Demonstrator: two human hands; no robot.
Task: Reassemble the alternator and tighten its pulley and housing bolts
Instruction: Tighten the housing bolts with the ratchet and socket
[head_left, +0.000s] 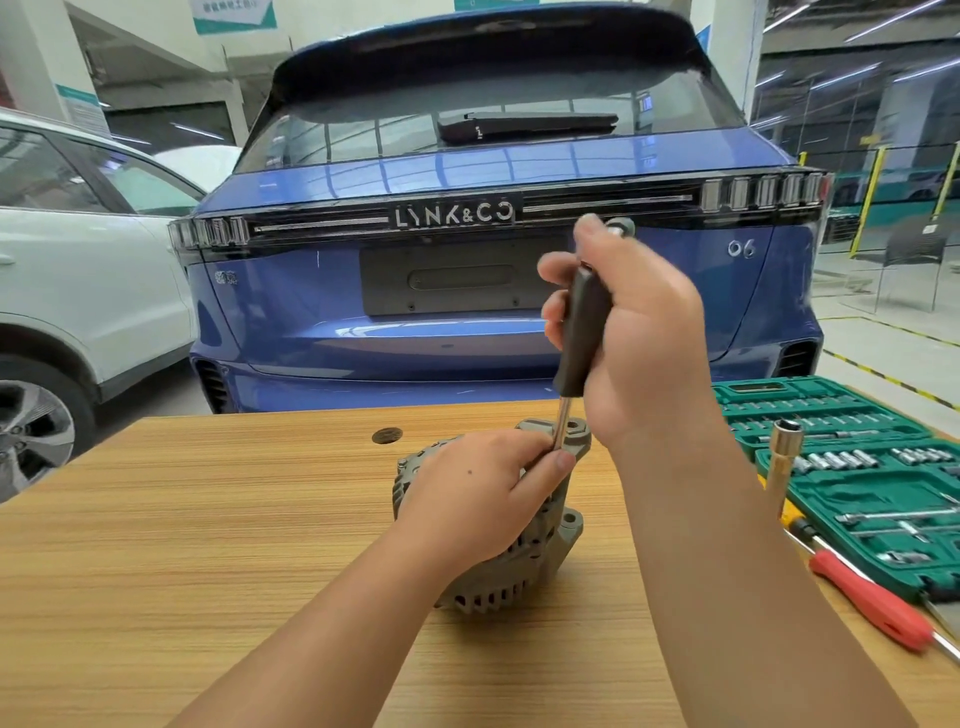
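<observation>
The right hand (631, 332) grips a dark-handled driver (582, 338) upright; below it, the left hand (480, 493) pinches its shaft atop the alternator (519, 566) on the bench (208, 519).

The blue car (498, 218) carried "LYNK&CO" in raised silver letters on the dark light bar (452, 214) across its tailgate. To the right, lower on the blue panel, stood the badge "06" (741, 249). A small chrome badge (225, 277) at the left of the tailgate was too small to read. Signs (234, 14) on the pillars above bore print that could not be made out. The plate holder (457, 278) showed no number.
</observation>
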